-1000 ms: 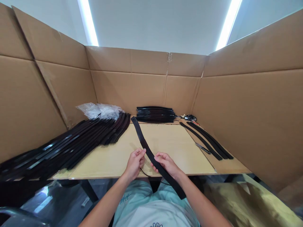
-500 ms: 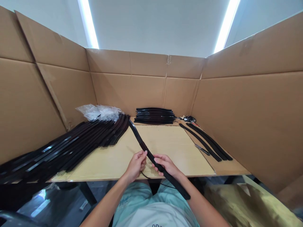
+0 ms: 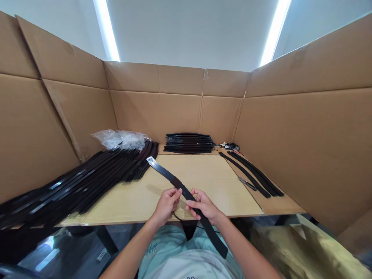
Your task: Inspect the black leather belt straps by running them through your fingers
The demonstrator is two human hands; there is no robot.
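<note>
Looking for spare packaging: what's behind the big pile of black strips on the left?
A crumpled clear plastic bag, then the cardboard wall; the strips hide the bag's lower edge.

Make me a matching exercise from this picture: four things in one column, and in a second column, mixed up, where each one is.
Things:
1. black strap
2. clear plastic bag
3. stack of black strips
4. metal tool

Places:
A. crumpled behind the big pile of strips
B. lying on the right, beside loose black strips
C. gripped by the left hand and right hand
D. at the back, in front of the cardboard wall

Pairs: 1-C, 2-A, 3-D, 4-B
</note>
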